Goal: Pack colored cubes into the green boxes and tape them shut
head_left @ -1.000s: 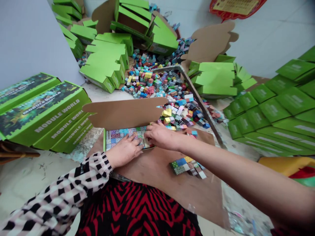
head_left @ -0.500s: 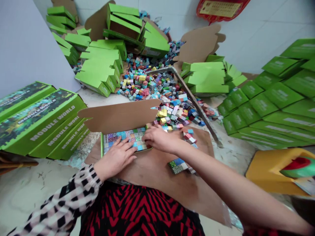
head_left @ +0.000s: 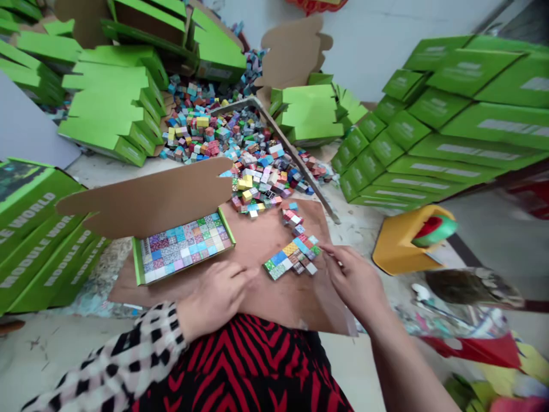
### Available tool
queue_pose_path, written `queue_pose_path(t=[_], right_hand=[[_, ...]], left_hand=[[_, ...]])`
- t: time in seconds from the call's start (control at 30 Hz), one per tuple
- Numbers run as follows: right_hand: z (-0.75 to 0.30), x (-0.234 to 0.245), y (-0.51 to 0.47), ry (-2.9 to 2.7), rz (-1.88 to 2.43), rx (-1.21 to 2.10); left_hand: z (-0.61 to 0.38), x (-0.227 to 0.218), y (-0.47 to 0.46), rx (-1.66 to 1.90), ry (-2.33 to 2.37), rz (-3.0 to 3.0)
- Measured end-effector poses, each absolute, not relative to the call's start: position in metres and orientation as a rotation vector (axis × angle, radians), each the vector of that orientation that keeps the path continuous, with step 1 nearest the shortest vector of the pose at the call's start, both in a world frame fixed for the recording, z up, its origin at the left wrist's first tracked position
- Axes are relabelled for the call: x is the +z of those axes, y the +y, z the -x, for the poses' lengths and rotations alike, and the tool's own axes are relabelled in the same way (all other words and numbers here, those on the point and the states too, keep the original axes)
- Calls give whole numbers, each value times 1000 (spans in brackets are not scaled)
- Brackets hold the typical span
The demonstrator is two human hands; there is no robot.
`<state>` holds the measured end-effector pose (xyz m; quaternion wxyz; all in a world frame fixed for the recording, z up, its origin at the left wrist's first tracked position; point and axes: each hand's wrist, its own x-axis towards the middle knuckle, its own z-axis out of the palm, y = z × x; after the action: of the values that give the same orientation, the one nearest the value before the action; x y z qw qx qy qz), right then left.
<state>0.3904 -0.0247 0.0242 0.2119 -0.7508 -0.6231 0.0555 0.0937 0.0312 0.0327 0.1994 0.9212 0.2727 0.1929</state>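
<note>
My right grip (head_left: 354, 280), fingers loose, touches the cube row (head_left: 291, 258); left grip (head_left: 218, 297) lies spread. I'd squeeze both ends evenly.

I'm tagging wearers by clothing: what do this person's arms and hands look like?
The left sleeve is long, checked in black, white and pale pink, reaching the wrist. The right arm is bare. The left hand and right hand are ungloved.

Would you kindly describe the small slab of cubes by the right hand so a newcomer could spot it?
Find the brown cardboard sheet before the person. Right of the open green box, beside the right hand, lies the slab. Unlike the loose heap beyond, its cubes sit packed in neat rows, unboxed.
</note>
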Motion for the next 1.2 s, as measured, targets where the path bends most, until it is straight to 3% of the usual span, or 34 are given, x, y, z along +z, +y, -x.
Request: queue_pose_path(t=[0.27,0.63,0.83,1.2], right_hand=[[-393,3,-2,-1690,2274,190],[-368,-15,1,-1820,2103,224],[-323,-2,-22,-1862,2107,426],[-349,0,-38,-1825,1846,555]], left_hand=[[-166,22,39,38,960,-2345],[-138,11,41,149,975,-2211],[-89,12,30,133,1028,-2186],[-70,8,21,262,1035,-2210]])
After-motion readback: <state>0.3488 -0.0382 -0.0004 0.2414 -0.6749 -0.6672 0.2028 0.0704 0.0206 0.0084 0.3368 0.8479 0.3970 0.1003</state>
